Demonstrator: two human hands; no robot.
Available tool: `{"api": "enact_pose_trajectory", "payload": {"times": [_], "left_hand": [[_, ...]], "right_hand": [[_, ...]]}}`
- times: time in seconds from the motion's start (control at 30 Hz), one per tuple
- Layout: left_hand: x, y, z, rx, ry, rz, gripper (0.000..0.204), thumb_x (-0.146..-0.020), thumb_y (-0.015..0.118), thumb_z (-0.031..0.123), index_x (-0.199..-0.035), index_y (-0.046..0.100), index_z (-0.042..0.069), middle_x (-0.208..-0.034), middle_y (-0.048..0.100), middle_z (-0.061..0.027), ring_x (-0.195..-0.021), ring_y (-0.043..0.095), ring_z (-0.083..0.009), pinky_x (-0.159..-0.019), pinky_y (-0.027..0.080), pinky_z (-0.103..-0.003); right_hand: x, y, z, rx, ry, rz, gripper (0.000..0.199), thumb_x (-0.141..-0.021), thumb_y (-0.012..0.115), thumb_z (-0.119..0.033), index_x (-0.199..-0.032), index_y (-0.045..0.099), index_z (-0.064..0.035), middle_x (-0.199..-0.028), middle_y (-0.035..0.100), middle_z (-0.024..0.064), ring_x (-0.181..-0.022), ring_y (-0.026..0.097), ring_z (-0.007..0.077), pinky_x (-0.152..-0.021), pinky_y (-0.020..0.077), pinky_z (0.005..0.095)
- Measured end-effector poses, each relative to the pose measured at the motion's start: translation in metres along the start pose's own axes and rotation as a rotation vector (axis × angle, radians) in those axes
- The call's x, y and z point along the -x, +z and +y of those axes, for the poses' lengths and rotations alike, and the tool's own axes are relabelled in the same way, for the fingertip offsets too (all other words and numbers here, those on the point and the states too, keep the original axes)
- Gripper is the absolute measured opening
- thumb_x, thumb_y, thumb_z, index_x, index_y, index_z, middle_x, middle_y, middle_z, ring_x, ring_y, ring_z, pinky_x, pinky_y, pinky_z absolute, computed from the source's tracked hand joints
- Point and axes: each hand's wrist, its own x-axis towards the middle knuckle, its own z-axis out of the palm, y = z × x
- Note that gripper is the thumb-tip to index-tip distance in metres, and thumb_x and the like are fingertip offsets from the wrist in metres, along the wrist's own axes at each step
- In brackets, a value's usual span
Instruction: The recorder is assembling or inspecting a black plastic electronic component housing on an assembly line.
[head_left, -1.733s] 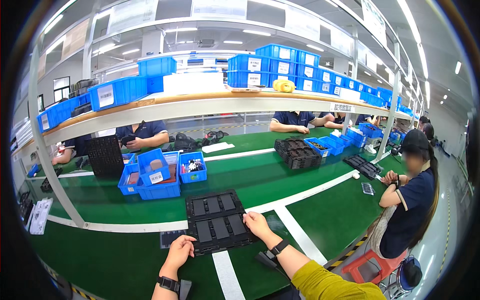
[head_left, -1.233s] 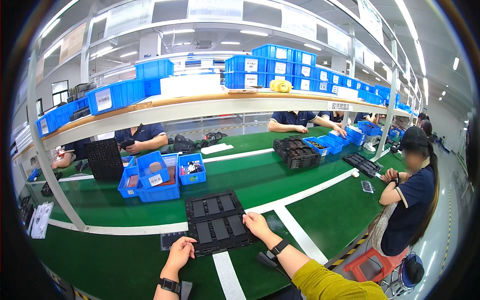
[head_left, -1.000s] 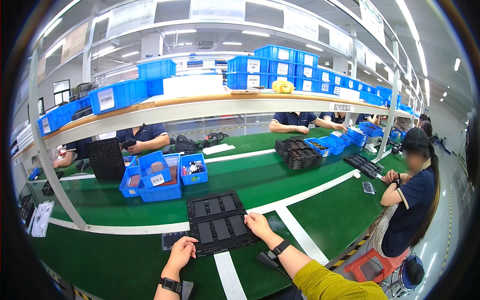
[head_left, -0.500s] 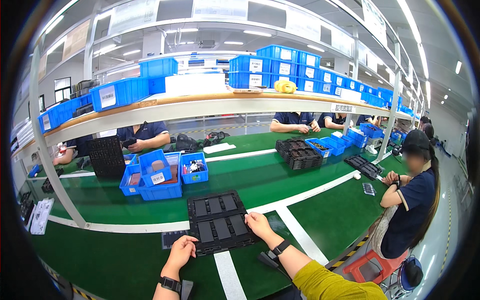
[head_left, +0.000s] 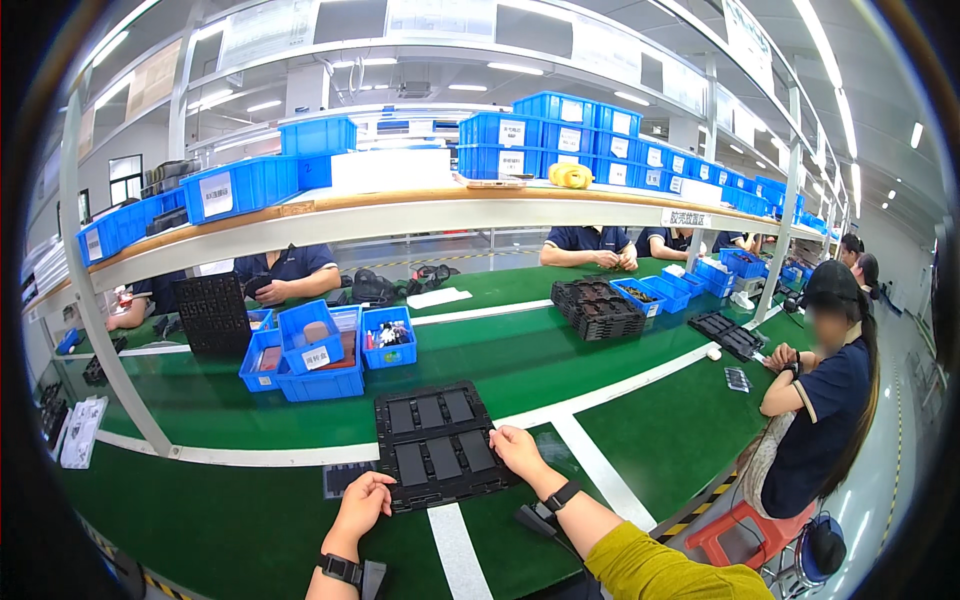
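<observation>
A black plastic tray (head_left: 402, 434) lies on the green bench with several dark flat rectangular pieces (head_left: 445, 457) set in two rows of compartments. My left hand (head_left: 364, 500) is at its near left corner, fingers curled and closed on the rim. At the right side, my right hand (head_left: 517, 452) pinches the tray's edge with thumb and fingers. The undersides of both grips are hidden. Partly covered by the tray's left edge is a dark flat panel (head_left: 342, 479).
Blue bins (head_left: 320, 383) of small parts stand beyond the tray, left of centre. Stacked black trays (head_left: 597, 310) sit farther right. A shelf (head_left: 400, 205) with blue boxes spans overhead, its post (head_left: 120, 330) at left. A seated co-worker (head_left: 825, 400) works at the right; others sit opposite.
</observation>
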Motion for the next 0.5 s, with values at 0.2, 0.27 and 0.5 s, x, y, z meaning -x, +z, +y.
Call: {"api": "enact_pose_trajectory", "payload": {"times": [0.2, 0.27, 0.5], "left_hand": [[0.0001, -0.0011, -0.0040, -0.002, 0.018, 0.000, 0.020, -0.077, 0.038, -0.004, -0.091, 0.053, -0.001, -0.063, 0.052, -0.0028, -0.051, 0.051, -0.0098, -0.048, 0.041, -0.021], [0.0000, -0.0001, -0.0021, -0.005, 0.015, -0.004, 0.020, -0.077, 0.038, -0.004, -0.091, 0.053, -0.001, -0.063, 0.052, -0.0027, -0.051, 0.051, -0.0098, -0.048, 0.041, -0.020], [0.0010, -0.0017, -0.0011, -0.009, 0.009, 0.003, 0.021, -0.078, 0.038, -0.004, -0.091, 0.053, -0.001, -0.063, 0.053, -0.0023, -0.051, 0.051, -0.0094, -0.048, 0.041, -0.020]], "right_hand": [[0.0020, -0.0002, -0.0020, 0.002, 0.004, -0.002, 0.030, -0.082, 0.049, -0.028, -0.068, 0.056, -0.0021, -0.059, 0.055, 0.0105, -0.057, 0.053, 0.0188, -0.057, 0.0415, 0.0314], [0.0009, -0.0002, 0.0017, -0.003, 0.024, -0.007, 0.031, -0.082, 0.049, -0.028, -0.067, 0.056, -0.0020, -0.059, 0.055, 0.0102, -0.057, 0.053, 0.0184, -0.057, 0.0414, 0.0312], [-0.0006, 0.0018, 0.0007, -0.013, -0.006, 0.000, 0.031, -0.083, 0.049, -0.027, -0.068, 0.056, -0.0017, -0.059, 0.055, 0.0101, -0.057, 0.053, 0.0180, -0.057, 0.0414, 0.0308]]}}
